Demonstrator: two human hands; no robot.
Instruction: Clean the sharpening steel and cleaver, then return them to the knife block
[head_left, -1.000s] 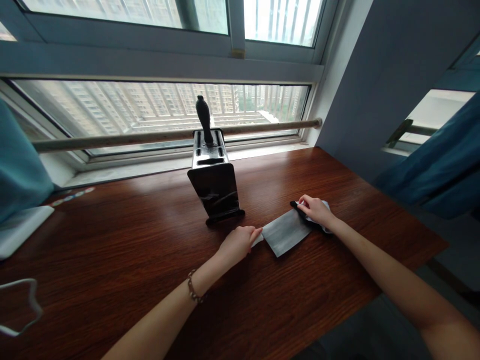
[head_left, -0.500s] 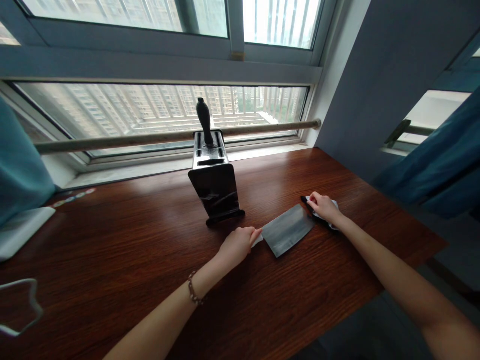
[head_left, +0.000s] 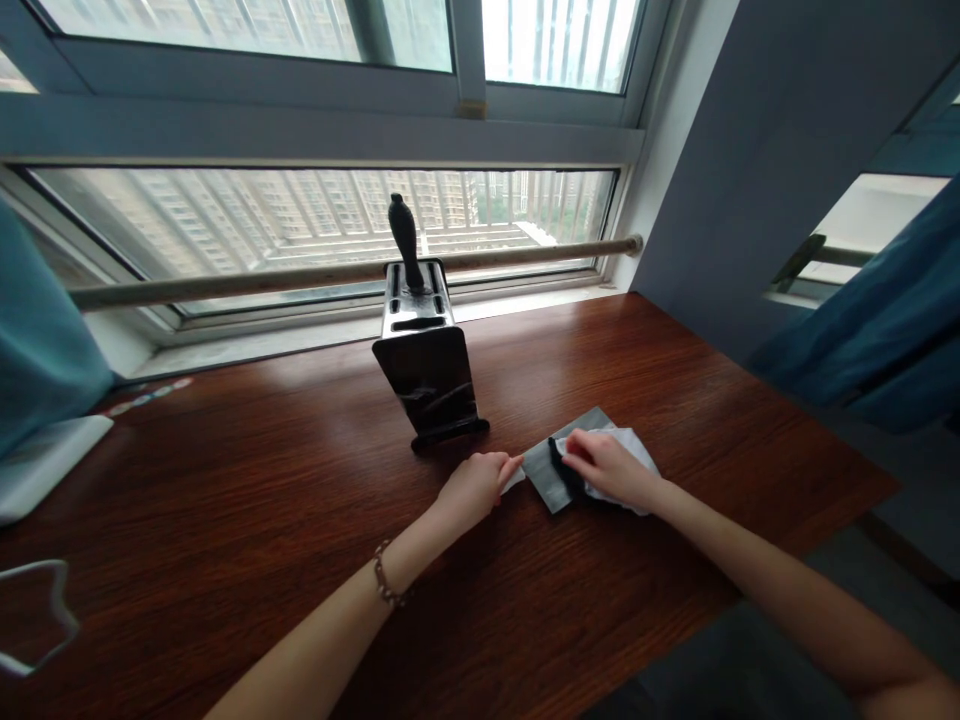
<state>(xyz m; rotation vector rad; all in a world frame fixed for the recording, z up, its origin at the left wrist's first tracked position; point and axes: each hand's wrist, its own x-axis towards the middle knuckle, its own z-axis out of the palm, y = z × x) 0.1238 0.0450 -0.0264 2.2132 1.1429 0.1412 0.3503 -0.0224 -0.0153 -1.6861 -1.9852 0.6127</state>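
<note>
A kitchen cleaver (head_left: 541, 472) lies flat on the wooden table, its broad grey blade pointing right. Closed round its handle end is my left hand (head_left: 472, 490); a bit of white shows below the fingers, and the handle is mostly hidden. My right hand (head_left: 604, 465) grips a white cloth (head_left: 637, 452) with a dark edge or underside, pressed over the right part of the blade. Only the blade's left part and top edge show. Behind my left hand stands a black and silver knife block (head_left: 431, 385) with one dark-handled tool (head_left: 405, 240) upright in it.
The brown table (head_left: 300, 430) runs to a window with a horizontal rail (head_left: 300, 280). At the left are a white flat object (head_left: 56, 465), a white cord-like loop (head_left: 64, 605) and a blue curtain (head_left: 45, 320). Another curtain (head_left: 885, 320) hangs at the right, past the table's edge.
My right hand has moved left with the cloth, from beyond the blade's right end onto the blade, covering its right part. My left hand and the cleaver have stayed in place.
</note>
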